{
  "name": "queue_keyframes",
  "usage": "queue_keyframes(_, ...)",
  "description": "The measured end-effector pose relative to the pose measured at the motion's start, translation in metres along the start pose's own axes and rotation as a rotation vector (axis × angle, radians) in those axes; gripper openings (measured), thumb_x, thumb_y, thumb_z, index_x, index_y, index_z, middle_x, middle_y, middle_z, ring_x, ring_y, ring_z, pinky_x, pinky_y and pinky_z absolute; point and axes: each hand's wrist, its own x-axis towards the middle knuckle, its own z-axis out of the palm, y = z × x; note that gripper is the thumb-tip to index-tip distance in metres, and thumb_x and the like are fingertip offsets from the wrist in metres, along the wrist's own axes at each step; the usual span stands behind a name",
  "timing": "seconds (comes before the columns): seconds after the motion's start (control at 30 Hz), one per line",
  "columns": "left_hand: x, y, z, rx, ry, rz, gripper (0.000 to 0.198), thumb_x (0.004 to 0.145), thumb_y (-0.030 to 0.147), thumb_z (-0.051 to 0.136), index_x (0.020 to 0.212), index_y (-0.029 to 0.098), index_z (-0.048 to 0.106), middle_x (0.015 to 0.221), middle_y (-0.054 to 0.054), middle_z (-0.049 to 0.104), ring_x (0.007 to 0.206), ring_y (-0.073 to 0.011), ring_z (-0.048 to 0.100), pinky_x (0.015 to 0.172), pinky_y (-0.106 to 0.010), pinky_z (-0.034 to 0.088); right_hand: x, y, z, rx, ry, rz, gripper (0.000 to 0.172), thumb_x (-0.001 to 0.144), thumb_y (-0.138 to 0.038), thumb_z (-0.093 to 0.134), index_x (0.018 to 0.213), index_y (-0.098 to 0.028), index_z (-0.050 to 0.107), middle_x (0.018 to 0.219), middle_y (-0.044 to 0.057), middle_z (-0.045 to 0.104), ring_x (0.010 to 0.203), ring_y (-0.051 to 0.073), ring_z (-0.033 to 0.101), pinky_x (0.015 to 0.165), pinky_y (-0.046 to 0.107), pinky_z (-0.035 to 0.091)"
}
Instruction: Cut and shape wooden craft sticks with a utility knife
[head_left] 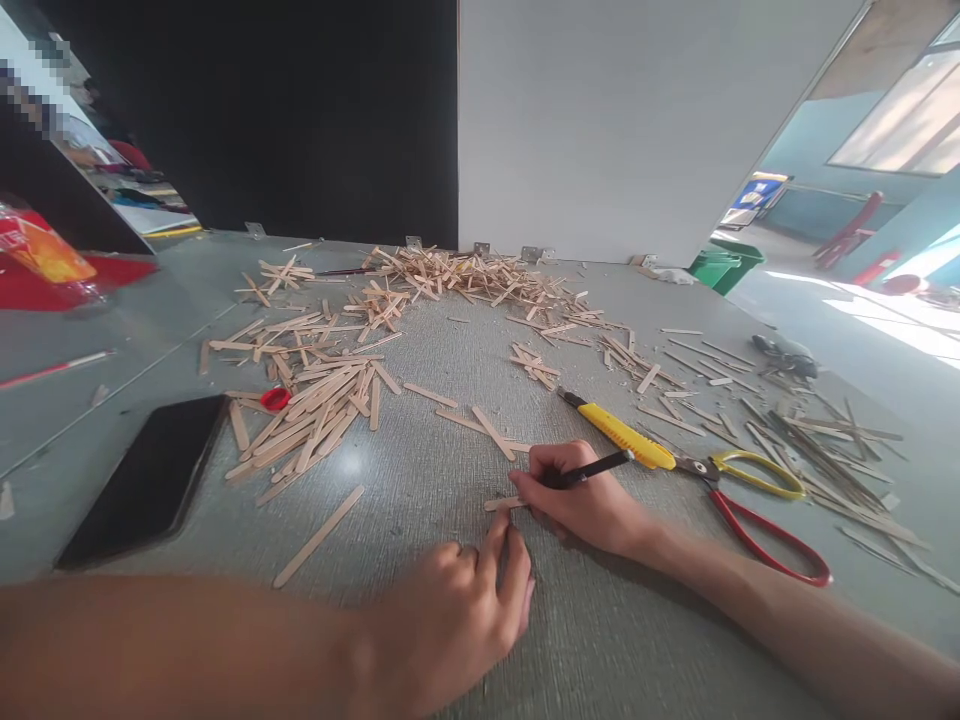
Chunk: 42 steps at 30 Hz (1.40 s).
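In the head view my right hand (574, 495) is closed round a black pen (600, 467), whose upper end points to the right. Under its fingers lies a short wooden craft stick (501, 504), flat on the table; its right part is hidden. My left hand (469, 610) holds the same stick down with its fingertips at the near edge. The pen's tip is out of sight behind my right fingers. Just beyond my right hand two crossed craft sticks (493, 433) lie, and a yellow box cutter (626, 436) is close by. Left of my left hand rests a single stick (319, 537).
Red-and-yellow-handled scissors (705, 468) lie beside my right forearm. A black phone (146, 480), a red cap (275, 398) and a stick pile (322, 405) are at left. More sticks (465, 272) heap before the upright panel (600, 130). Split strips (817, 455) lie at right.
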Motion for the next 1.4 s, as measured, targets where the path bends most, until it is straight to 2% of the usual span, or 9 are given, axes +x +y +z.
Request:
queue_keyframes(0.27, 0.005, 0.002, -0.001, -0.001, 0.020, -0.040, 0.036, 0.102, 0.012, 0.040, 0.111, -0.002, 0.073, 0.112, -0.026, 0.081, 0.075, -0.0252, 0.083, 0.049, -0.031, 0.058, 0.000, 0.002, 0.001, 0.011, -0.010, 0.000, 0.040, 0.098, -0.038, 0.063, 0.064, -0.023, 0.048, 0.047, -0.005, 0.054, 0.034, 0.008, 0.047, 0.033, 0.018, 0.031)
queue_keyframes(0.53, 0.002, 0.002, 0.000, -0.001, 0.014, -0.016, 0.032, 0.101, 0.013, 0.046, 0.111, -0.001, 0.073, 0.110, -0.025, 0.082, 0.071, -0.0244, 0.082, 0.046, -0.030, 0.055, 0.000, 0.001, 0.000, 0.025, -0.007, -0.006, 0.040, 0.098, -0.037, 0.063, 0.063, -0.023, 0.049, 0.048, -0.004, 0.056, 0.035, 0.008, 0.047, 0.034, 0.018, 0.033)
queue_keyframes(0.7, 0.001, 0.002, 0.002, -0.011, -0.008, -0.032, 0.038, 0.104, 0.012, 0.039, 0.116, -0.003, 0.072, 0.114, -0.027, 0.080, 0.075, -0.0250, 0.083, 0.048, -0.031, 0.057, 0.001, 0.000, 0.001, 0.052, -0.019, -0.004, 0.040, 0.095, -0.036, 0.065, 0.062, -0.023, 0.048, 0.047, -0.004, 0.055, 0.033, 0.008, 0.048, 0.031, 0.017, 0.033)
queue_keyframes(0.87, -0.001, 0.002, 0.003, 0.002, -0.012, -0.032, 0.038, 0.104, 0.013, 0.039, 0.115, -0.002, 0.072, 0.113, -0.027, 0.080, 0.066, -0.0238, 0.080, 0.046, -0.032, 0.056, 0.001, 0.000, 0.002, 0.068, -0.039, 0.007, 0.041, 0.096, -0.038, 0.065, 0.062, -0.023, 0.049, 0.049, -0.004, 0.056, 0.033, 0.008, 0.048, 0.030, 0.016, 0.032)
queue_keyframes(0.97, -0.002, 0.001, 0.005, 0.025, -0.012, -0.010, 0.039, 0.105, 0.014, 0.038, 0.114, -0.001, 0.072, 0.112, -0.026, 0.081, 0.069, -0.0247, 0.080, 0.048, -0.032, 0.056, 0.001, 0.001, 0.002, 0.053, -0.043, 0.026, 0.042, 0.096, -0.041, 0.065, 0.062, -0.022, 0.049, 0.048, -0.004, 0.054, 0.034, 0.007, 0.048, 0.031, 0.016, 0.031)
queue_keyframes(1.1, -0.004, 0.002, 0.011, 0.034, 0.086, -0.071, 0.039, 0.105, 0.015, 0.038, 0.114, 0.002, 0.073, 0.105, -0.021, 0.083, 0.080, -0.0239, 0.079, 0.061, -0.032, 0.057, 0.002, 0.002, 0.002, 0.085, -0.044, 0.043, 0.045, 0.095, -0.050, 0.067, 0.064, -0.023, 0.049, 0.049, -0.003, 0.056, 0.033, 0.008, 0.048, 0.030, 0.017, 0.030)
queue_keyframes(1.23, -0.003, -0.002, 0.019, 0.038, 0.167, -0.090, 0.036, 0.105, 0.024, 0.045, 0.120, 0.005, 0.072, 0.098, -0.012, 0.082, 0.088, -0.0238, 0.074, 0.076, -0.034, 0.055, 0.003, 0.000, -0.001, 0.216, 0.025, 0.023, 0.053, 0.088, -0.065, 0.072, 0.066, -0.022, 0.053, 0.046, -0.004, 0.056, 0.030, 0.008, 0.043, 0.030, 0.018, 0.030)
queue_keyframes(1.33, -0.001, -0.007, 0.020, 0.038, 0.134, -0.105, 0.044, 0.108, 0.040, 0.048, 0.130, 0.008, 0.068, 0.099, -0.010, 0.080, 0.088, -0.0245, 0.071, 0.079, -0.036, 0.054, 0.004, -0.002, -0.003, 0.290, 0.124, 0.058, 0.060, 0.083, -0.077, 0.070, 0.065, -0.022, 0.053, 0.041, -0.006, 0.050, 0.027, 0.007, 0.035, 0.027, 0.018, 0.025)
queue_keyframes(1.4, 0.001, -0.008, 0.015, -0.009, 0.062, -0.158, 0.053, 0.106, 0.052, 0.051, 0.134, 0.010, 0.067, 0.105, -0.011, 0.079, 0.092, -0.0266, 0.070, 0.081, -0.038, 0.055, 0.004, -0.003, -0.004, 0.304, 0.175, 0.056, 0.063, 0.081, -0.080, 0.069, 0.064, -0.022, 0.053, 0.041, -0.005, 0.050, 0.027, 0.007, 0.034, 0.027, 0.018, 0.025)
